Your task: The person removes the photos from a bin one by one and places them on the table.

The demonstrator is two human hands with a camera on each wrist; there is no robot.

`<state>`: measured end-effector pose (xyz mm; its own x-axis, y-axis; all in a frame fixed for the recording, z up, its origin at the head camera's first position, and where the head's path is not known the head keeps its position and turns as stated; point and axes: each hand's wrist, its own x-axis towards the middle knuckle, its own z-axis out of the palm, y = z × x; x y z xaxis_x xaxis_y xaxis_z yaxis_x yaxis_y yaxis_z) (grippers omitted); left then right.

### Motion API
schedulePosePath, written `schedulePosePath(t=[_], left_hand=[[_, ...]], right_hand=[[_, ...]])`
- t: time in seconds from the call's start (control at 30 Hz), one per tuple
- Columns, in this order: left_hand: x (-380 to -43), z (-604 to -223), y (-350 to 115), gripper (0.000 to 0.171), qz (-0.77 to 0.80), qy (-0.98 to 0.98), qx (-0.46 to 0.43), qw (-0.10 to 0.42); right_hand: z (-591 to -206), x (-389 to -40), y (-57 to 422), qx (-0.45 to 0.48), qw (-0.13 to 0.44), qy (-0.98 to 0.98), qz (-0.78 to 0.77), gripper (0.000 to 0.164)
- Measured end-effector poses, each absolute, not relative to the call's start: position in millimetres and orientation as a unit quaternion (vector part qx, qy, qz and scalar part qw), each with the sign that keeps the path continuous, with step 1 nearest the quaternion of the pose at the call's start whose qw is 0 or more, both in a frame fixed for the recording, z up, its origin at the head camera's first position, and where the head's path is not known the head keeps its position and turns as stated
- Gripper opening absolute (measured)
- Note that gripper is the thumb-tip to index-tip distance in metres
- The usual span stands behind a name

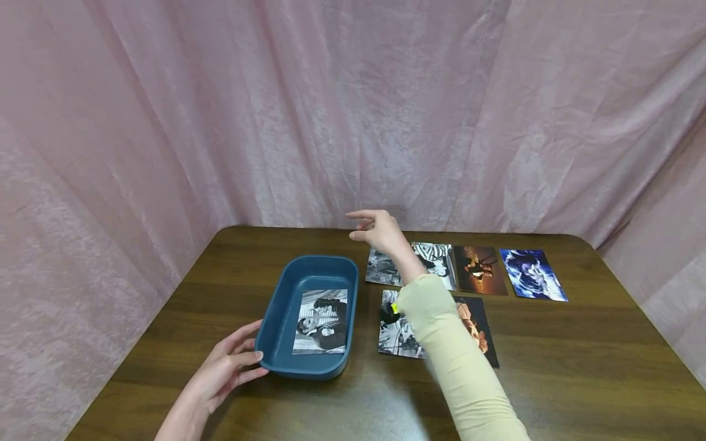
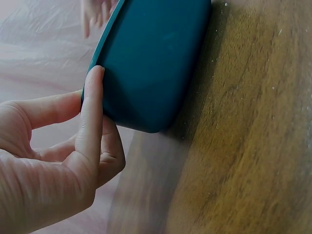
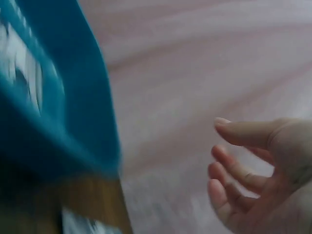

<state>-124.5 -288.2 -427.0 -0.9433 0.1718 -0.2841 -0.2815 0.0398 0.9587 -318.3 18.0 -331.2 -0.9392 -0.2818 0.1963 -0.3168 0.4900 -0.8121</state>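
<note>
A blue plastic bin (image 1: 266,331) stands left of the table's middle, with a black-and-white photo card (image 1: 322,324) lying on its floor. At the bin's near left corner, my left hand (image 1: 231,362) pinches the rim; the left wrist view has the fingertips (image 2: 95,80) against the wall. My right hand (image 1: 379,231) is raised in the air beyond the bin's far right corner, holding nothing, its fingers loosely bent and apart in the right wrist view. Beneath the right arm lie black-and-white photo cards (image 1: 397,334), partly hidden by the sleeve.
To the right on the brown wooden table (image 1: 579,355), a card with orange tones (image 1: 480,269) and a blue-and-white card (image 1: 532,274) lie in the back row. A dark card (image 1: 478,327) lies nearer. Pink curtains (image 1: 353,110) hang behind the table.
</note>
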Motion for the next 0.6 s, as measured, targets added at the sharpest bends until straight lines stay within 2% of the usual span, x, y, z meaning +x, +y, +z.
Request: schedulePosePath(t=[0.2, 0.37, 0.5, 0.6], left_hand=[[-126.1, -425.6, -289.6, 0.072, 0.689, 0.706, -0.043, 0.159], [-126.3, -424.5, -289.6, 0.072, 0.691, 0.705, -0.039, 0.155], [-124.6, -426.1, -286.3, 0.072, 0.694, 0.702, -0.036, 0.155], [-123.4, -426.4, -284.7, 0.072, 0.695, 0.701, -0.039, 0.155]], right_hand=[[-346.8, -320.5, -47.3, 0.2, 0.051, -0.838, 0.506, 0.034], [-376.1, -316.8, -82.3, 0.19, 0.077, -0.831, 0.517, 0.028], [-397.3, -306.8, -88.6, 0.189, 0.062, -0.857, 0.475, 0.022], [-402.4, -298.5, -85.5, 0.204, 0.008, -0.899, 0.387, 0.028]])
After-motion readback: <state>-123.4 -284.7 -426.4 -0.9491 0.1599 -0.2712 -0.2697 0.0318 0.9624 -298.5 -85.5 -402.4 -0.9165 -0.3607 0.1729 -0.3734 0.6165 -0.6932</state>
